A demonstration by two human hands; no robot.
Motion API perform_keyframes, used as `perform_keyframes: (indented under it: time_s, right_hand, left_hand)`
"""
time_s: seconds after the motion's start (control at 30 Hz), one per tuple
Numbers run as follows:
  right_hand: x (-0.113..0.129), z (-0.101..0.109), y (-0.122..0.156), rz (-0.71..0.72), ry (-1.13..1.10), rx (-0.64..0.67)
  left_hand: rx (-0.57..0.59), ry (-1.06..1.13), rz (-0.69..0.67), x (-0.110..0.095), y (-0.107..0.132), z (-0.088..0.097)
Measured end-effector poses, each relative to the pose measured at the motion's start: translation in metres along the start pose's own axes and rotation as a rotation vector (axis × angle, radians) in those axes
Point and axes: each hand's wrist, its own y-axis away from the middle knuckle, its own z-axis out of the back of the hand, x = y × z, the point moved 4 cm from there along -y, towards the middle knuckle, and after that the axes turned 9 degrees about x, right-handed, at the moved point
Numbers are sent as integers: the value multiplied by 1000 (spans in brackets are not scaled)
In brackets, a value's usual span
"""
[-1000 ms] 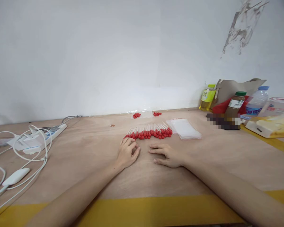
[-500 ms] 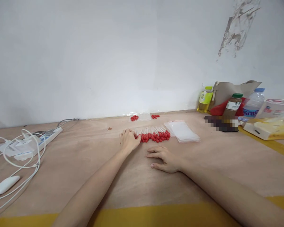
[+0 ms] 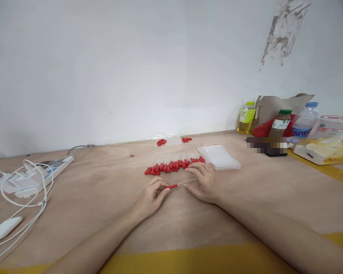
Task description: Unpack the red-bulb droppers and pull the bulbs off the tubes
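A row of thin clear droppers with red bulbs [image 3: 174, 165] lies on the wooden table [image 3: 108, 198]. My left hand [image 3: 151, 197] pinches the red bulb end of one dropper [image 3: 179, 184], which lies just in front of the row. My right hand [image 3: 204, 182] rests at the dropper's clear tip, fingers curled lightly over it and touching the row's right end. A stack of small clear zip bags [image 3: 219, 156] lies right of the row. Two little groups of loose red bulbs [image 3: 161, 142] sit near the wall.
A power strip with white cables and adapters [image 3: 31, 179] sprawls at the left. At the right back stand bottles [image 3: 278, 123], a paper bag [image 3: 277, 106], a dark blurred object [image 3: 267, 146] and a tissue pack [image 3: 322, 150]. Yellow tape [image 3: 188, 258] marks the table's front edge.
My left hand reached to the row's left end, then drew back toward me with one dropper. My right hand moved forward from flat on the table to the dropper's tip.
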Motion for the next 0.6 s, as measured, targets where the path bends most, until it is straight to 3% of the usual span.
perform_keyframes:
  time_s: [0.1, 0.2, 0.43, 0.6]
  right_hand:
    - [3, -11, -1, 92, 2, 226]
    - [4, -19, 1, 131, 6, 302]
    - [5, -22, 1, 143, -12, 347]
    - [6, -24, 2, 182, -19, 355]
  left_hand:
    - [33, 57, 30, 3, 3, -6]
    - [43, 56, 22, 3, 3, -6]
    - [80, -73, -78, -9, 1, -8]
    - [94, -169, -87, -7, 0, -16]
